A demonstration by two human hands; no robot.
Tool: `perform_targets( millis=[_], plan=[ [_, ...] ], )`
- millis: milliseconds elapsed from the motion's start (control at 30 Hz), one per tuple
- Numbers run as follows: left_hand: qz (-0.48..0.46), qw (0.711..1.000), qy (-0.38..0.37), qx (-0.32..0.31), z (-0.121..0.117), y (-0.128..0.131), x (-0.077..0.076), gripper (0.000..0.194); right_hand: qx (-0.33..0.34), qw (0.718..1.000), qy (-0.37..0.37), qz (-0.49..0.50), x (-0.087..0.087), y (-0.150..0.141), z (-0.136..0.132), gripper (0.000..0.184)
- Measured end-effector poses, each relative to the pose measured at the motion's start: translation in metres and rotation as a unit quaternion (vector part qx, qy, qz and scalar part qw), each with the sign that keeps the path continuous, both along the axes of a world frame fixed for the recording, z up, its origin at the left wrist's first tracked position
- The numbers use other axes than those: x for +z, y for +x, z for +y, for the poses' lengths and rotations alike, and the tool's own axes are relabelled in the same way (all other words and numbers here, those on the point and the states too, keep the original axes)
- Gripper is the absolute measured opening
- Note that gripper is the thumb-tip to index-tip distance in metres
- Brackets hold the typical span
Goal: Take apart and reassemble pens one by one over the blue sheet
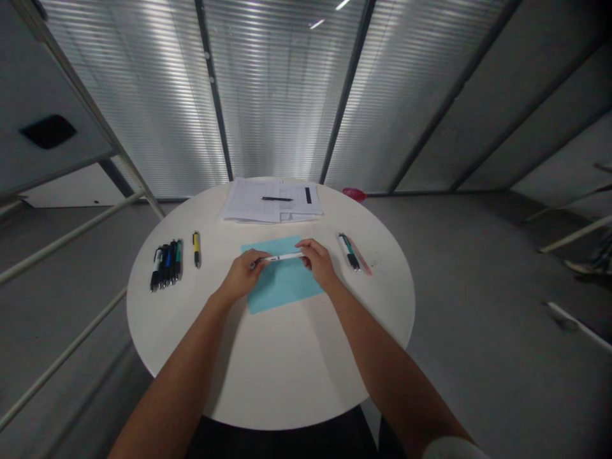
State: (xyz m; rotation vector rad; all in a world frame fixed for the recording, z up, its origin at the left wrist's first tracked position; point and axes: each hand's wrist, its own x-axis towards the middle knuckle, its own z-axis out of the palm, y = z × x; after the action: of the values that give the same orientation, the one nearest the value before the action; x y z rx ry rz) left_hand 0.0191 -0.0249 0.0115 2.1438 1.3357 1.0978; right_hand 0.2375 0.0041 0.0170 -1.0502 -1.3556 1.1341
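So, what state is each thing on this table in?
Left hand: pinching the white pen's left end.
Right hand: pinching its right end.
White pen: held level across the blue paper.
Blue paper: lying flat, askew.
Paper stack: lying flat, black pen on top.
Pen bundle: lying side by side.
Yellow pen: lying alone.
Rightmost pens: lying together.

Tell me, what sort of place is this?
Probably an office or meeting room: a round white table holds stacked printed forms and a row of pens, with slatted blinds behind it.
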Motion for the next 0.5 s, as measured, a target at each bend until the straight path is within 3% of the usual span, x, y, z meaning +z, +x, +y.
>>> perform_targets(
  millis=[500],
  plan=[
    [-0.017,1.000,-0.022,0.005,-0.0008,0.0014,0.0031,0.030,-0.028,0.999,0.003,-0.024,-0.0005,0.0001,0.0011,0.030]
  ],
)
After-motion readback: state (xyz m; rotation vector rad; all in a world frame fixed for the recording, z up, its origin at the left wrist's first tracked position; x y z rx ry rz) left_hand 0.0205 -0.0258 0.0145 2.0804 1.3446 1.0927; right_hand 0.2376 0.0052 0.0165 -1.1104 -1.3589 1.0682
